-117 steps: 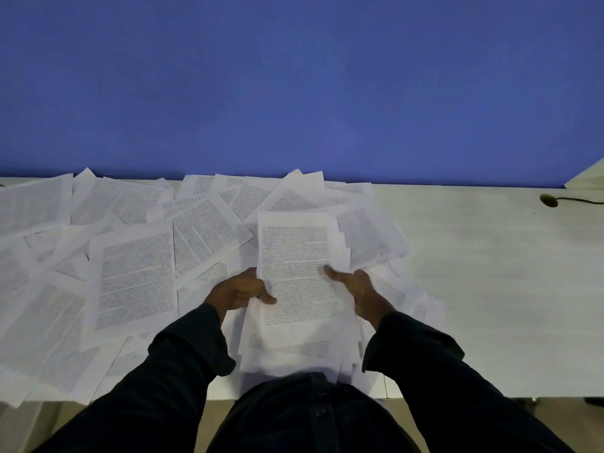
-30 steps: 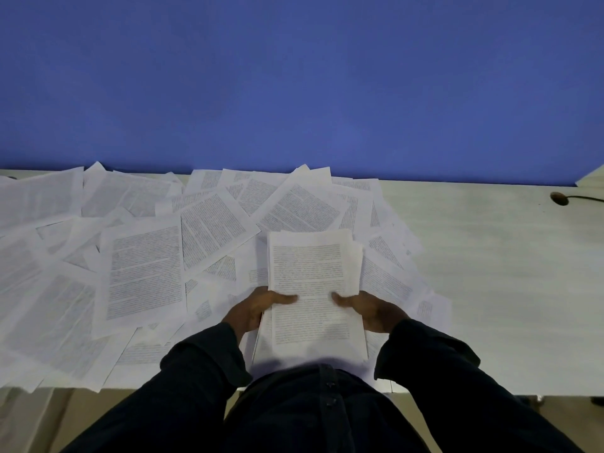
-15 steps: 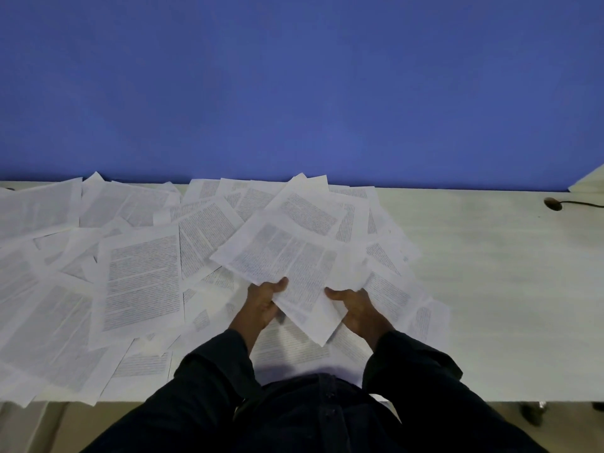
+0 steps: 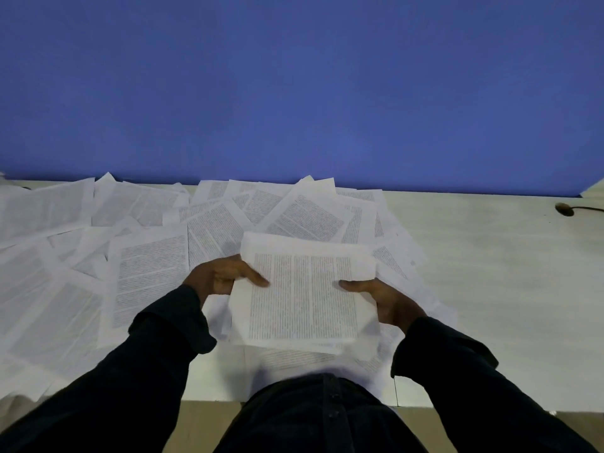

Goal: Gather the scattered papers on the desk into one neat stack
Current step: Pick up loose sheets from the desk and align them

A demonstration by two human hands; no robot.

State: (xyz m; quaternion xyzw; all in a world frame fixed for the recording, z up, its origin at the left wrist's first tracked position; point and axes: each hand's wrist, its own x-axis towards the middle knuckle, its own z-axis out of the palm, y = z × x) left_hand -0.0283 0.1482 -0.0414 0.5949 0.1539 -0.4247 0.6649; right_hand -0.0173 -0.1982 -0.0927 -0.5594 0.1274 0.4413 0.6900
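A person in dark sleeves holds a small stack of printed sheets (image 4: 302, 295) just above the near middle of the white surface (image 4: 490, 289), with both hands clamped on it from opposite sides. The left hand (image 4: 219, 277) grips the stack's left edge, thumb lying across the top page and the other fingers curled beneath; the right hand (image 4: 384, 299) grips the right edge in the same way, its thumb pointing left over the printed text. The two hands are apart, with the width of the page between them. The stack's far edge curls slightly, and the lower sheets stick out unevenly at its near edge, so the pile is not squared up. The lines of text on the top page run from near to far. Under and around the stack many loose papers (image 4: 150, 273) lie scattered and overlapping, covering the left half and the middle of the surface all the way to the far edge, where they meet a blue wall (image 4: 294, 86). More sheets peek out just right of the right hand. The right part of the surface is bare white, apart from a small dark object with a thin cable (image 4: 565, 209) at the far right. The surface's near edge shows between the person's arms
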